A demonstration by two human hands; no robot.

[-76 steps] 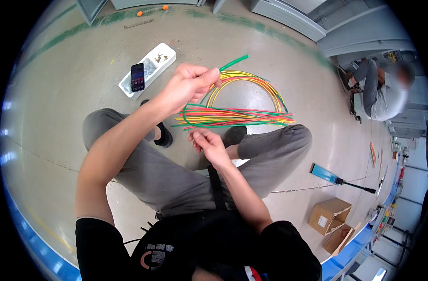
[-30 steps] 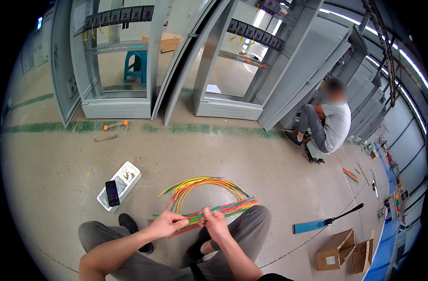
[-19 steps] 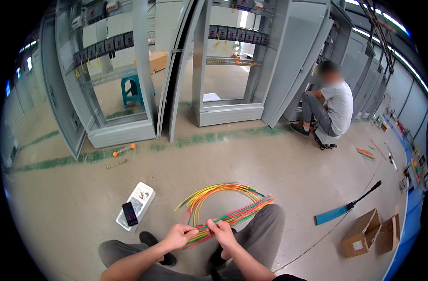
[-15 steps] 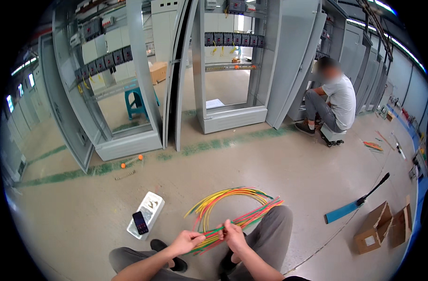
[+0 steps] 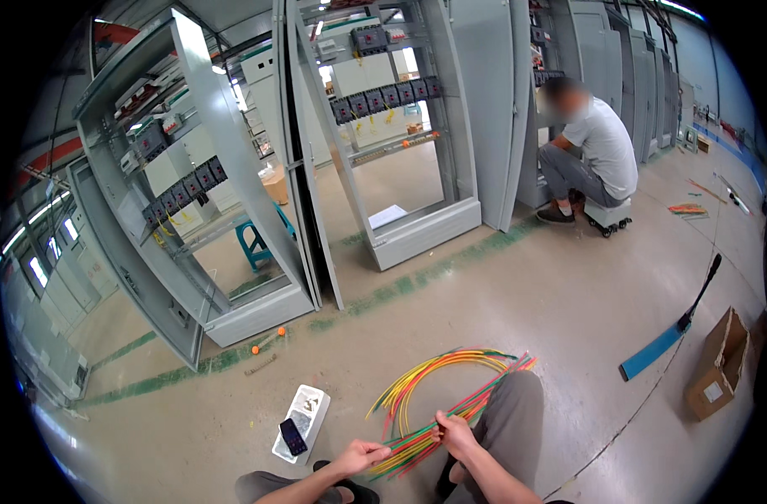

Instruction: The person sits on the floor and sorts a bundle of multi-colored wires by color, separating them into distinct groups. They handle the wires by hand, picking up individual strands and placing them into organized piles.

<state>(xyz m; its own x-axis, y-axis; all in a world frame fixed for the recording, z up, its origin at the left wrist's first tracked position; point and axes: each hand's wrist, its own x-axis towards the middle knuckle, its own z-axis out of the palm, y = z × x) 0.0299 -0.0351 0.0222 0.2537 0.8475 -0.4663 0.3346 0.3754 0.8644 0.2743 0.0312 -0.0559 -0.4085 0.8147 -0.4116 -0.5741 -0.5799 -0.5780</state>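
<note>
- Left hand (image 5: 362,456) and right hand (image 5: 455,433) pinch a green strand (image 5: 413,439).
- Loose pinching could drop it — it might tangle in the colourful pile (image 5: 476,403).

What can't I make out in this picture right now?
All in the head view:
How many wires the left hand and right hand pinch: hidden within the grip.
What the phone shows: too small.
The co-worker: head blurred out.
The cardboard right of the open box: cut off by the dark rim.
</note>
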